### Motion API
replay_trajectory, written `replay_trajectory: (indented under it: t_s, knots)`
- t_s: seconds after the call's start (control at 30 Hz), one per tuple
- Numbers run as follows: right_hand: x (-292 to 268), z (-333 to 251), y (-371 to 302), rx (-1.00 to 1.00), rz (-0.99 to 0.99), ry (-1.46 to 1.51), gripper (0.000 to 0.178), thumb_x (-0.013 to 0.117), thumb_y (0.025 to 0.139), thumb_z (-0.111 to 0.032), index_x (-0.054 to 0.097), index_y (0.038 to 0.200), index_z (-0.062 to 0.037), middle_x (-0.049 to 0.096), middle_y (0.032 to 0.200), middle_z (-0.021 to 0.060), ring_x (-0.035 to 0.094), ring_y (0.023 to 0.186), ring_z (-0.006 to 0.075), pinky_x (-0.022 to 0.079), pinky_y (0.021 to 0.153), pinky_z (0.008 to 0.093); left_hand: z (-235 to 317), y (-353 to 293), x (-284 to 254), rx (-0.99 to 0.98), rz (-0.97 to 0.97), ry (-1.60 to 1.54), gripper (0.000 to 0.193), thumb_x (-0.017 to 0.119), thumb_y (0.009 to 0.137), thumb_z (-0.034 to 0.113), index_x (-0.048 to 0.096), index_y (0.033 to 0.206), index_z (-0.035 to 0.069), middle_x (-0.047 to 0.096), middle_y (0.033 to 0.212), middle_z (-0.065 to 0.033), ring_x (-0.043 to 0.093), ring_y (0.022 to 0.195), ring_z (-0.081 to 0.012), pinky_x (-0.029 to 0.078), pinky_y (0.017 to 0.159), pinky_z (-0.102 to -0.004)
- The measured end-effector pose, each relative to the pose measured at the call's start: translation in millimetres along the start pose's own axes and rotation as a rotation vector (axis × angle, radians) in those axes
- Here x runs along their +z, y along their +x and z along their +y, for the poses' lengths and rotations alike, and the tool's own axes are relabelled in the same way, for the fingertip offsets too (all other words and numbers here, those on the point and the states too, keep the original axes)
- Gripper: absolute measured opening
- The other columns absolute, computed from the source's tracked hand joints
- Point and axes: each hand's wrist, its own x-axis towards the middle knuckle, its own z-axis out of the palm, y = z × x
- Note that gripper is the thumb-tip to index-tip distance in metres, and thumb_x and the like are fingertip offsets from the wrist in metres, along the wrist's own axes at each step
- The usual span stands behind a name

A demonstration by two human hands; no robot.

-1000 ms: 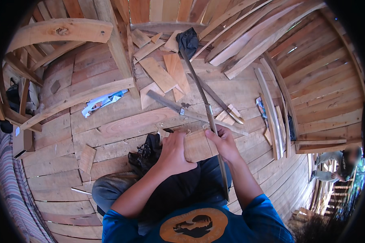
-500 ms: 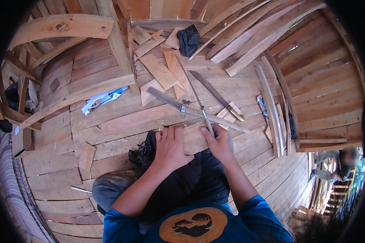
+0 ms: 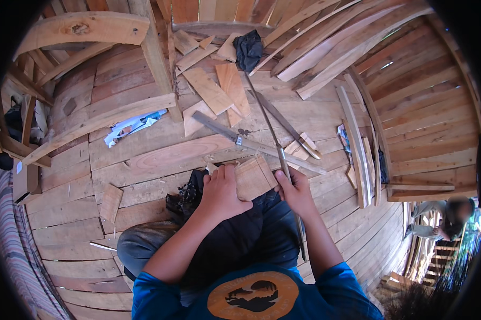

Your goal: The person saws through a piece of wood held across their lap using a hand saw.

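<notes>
My left hand is closed on the left part of a short rectangular wood board, held tilted above my lap. A line crosses the board near its right end. My right hand is closed around the long slim handle of a long-handled knife. Its narrow blade points away from me, and the handle runs back under my right forearm. The knife lies just right of the board's right end; whether they touch I cannot tell. Dark cloth covers part of my lap below the board.
On the floor ahead lie a long flat blade tool, a machete and several wood offcuts. Wooden posts and a curved brace stand left. Long boards lie right. Another person is far right.
The long-handled knife has shifted right, off the board's top edge, and its handle now shows below my right hand. The board has tilted, with its right end higher.
</notes>
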Motion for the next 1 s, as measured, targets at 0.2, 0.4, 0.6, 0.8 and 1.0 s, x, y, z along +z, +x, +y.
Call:
replay_trajectory:
  t_s: [0.2,0.4,0.6,0.8,1.0]
  knots:
    - [-55.0,39.3,-76.6,0.052,-0.006,-0.240,0.028,0.051,0.104,-0.024,0.065,0.107,0.0002,0.056,0.066,0.0007,0.050,0.050,0.0064,0.041,0.046,0.0243,-12.4,8.9,25.2,-0.004,0.016,-0.042,0.081,0.080,0.061,0.035,0.043,0.122,-0.006,0.049,0.125,-0.0264,0.050,0.116,-0.0423,0.039,0.100,-0.0497]
    - [-67.8,59.6,-124.6,0.019,0.078,-0.473,0.021,0.055,0.099,-0.015,0.062,0.111,0.0008,0.059,0.066,0.0203,0.063,0.061,0.0358,0.048,0.056,0.0396,4.7,6.4,78.2,-0.062,-0.286,-0.154,0.077,0.077,0.068,0.036,0.042,0.120,-0.010,0.050,0.123,-0.0307,0.052,0.117,-0.0450,0.045,0.099,-0.0484]
    - [-69.2,85.5,-127.8,-0.099,0.056,-0.622,0.018,0.055,0.099,-0.016,0.059,0.110,-0.0020,0.061,0.067,0.0223,0.063,0.064,0.0431,0.048,0.054,0.0476,2.2,2.9,88.1,-0.037,-0.354,-0.150,0.086,0.082,0.068,0.045,0.041,0.117,-0.013,0.052,0.121,-0.0330,0.054,0.116,-0.0451,0.047,0.097,-0.0453]
    - [-70.0,81.4,-119.0,-0.082,-0.029,-0.781,0.016,0.055,0.098,-0.016,0.059,0.104,-0.0016,0.061,0.065,0.0231,0.063,0.062,0.0436,0.049,0.053,0.0491,-10.7,5.9,93.4,-0.057,-0.394,-0.175,0.082,0.081,0.067,0.041,0.043,0.115,-0.012,0.053,0.119,-0.0327,0.055,0.115,-0.0443,0.047,0.098,-0.0445]
    - [-58.2,60.0,-123.7,0.015,-0.014,-0.837,0.016,0.054,0.099,-0.015,0.058,0.095,-0.0001,0.059,0.062,0.0254,0.062,0.061,0.0457,0.046,0.050,0.0509,-3.4,-1.7,94.7,-0.094,-0.313,-0.155,0.078,0.080,0.066,0.038,0.044,0.115,-0.010,0.055,0.112,-0.0291,0.056,0.110,-0.0425,0.048,0.093,-0.0464]
